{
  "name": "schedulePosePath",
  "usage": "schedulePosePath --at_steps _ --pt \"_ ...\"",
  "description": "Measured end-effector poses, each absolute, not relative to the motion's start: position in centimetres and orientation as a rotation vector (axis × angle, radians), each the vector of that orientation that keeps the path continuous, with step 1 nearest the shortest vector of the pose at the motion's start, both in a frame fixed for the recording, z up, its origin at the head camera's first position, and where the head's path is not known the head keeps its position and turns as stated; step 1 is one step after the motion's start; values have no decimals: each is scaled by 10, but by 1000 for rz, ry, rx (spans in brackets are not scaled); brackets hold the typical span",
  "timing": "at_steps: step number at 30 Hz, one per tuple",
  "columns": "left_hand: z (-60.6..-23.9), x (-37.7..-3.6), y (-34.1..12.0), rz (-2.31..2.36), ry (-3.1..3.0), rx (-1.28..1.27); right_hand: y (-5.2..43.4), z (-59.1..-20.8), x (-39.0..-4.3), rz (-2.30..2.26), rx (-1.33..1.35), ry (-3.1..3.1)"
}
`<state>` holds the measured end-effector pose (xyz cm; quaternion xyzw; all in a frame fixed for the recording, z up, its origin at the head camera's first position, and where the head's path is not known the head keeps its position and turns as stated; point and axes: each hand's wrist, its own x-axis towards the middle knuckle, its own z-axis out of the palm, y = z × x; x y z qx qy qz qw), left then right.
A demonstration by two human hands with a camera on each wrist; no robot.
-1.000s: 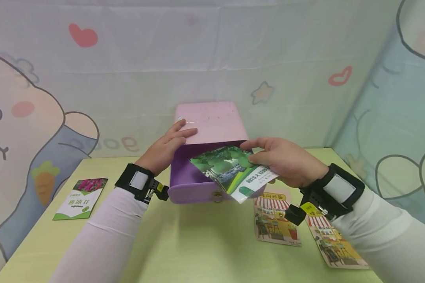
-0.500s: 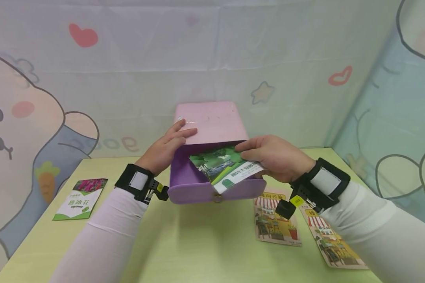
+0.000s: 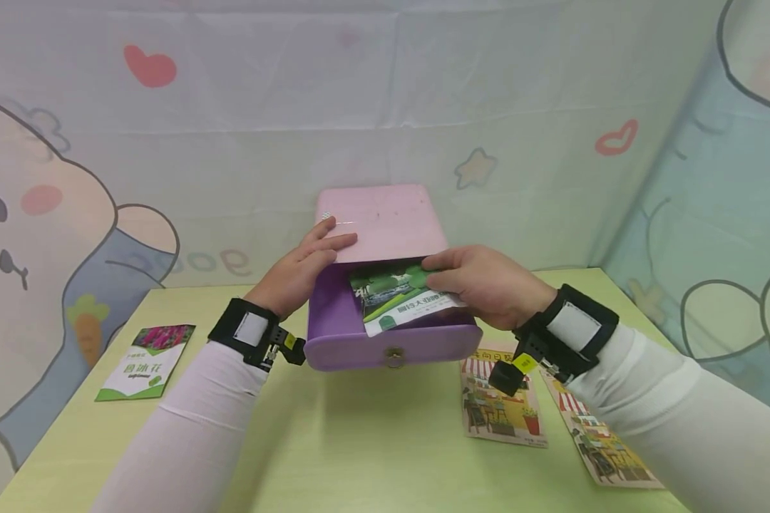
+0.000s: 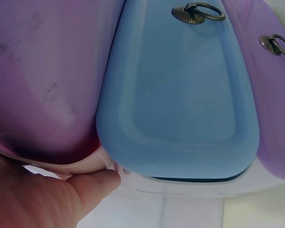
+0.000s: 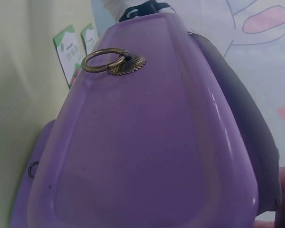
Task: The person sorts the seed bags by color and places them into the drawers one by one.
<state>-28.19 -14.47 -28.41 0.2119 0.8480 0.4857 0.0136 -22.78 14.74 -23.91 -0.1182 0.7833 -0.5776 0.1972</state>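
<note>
A pink cabinet (image 3: pixel 385 217) stands at the middle of the table with its purple drawer (image 3: pixel 391 345) pulled out towards me. My left hand (image 3: pixel 324 246) rests on the cabinet's top left corner, fingers fairly straight. In the left wrist view its thumb (image 4: pixel 85 185) lies against the cabinet's edge, beside a blue drawer (image 4: pixel 180 95). My right hand (image 3: pixel 443 274) pinches a green seed packet (image 3: pixel 398 303), which is tilted with its far end down inside the drawer. The right wrist view shows the drawer front (image 5: pixel 147 156) and its brass ring pull (image 5: pixel 107 61).
A seed packet with pink flowers (image 3: pixel 144 360) lies at the table's left. Two orange packets (image 3: pixel 500 406) (image 3: pixel 606 449) lie at the right, under my right forearm. A printed cloth backdrop (image 3: pixel 231 128) hangs behind the table.
My right hand has carried the green packet back and down, from above the drawer's front edge into the drawer. The left hand has stayed on the cabinet.
</note>
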Motion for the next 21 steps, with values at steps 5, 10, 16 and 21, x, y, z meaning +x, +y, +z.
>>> schedulePosePath --at_steps 5,10,16,21 --pt "-284 -282 -144 1505 2647 647 143 -240 -229 -1582 -315 2225" --pt "-284 -281 -144 1509 2644 644 140 -240 -230 -1552 -286 2268" --pt "-283 -281 -144 1499 2650 657 138 -241 -231 -1541 -273 2265" --pt "-284 -282 -145 1485 2665 652 134 -241 -231 -1418 -304 2350"
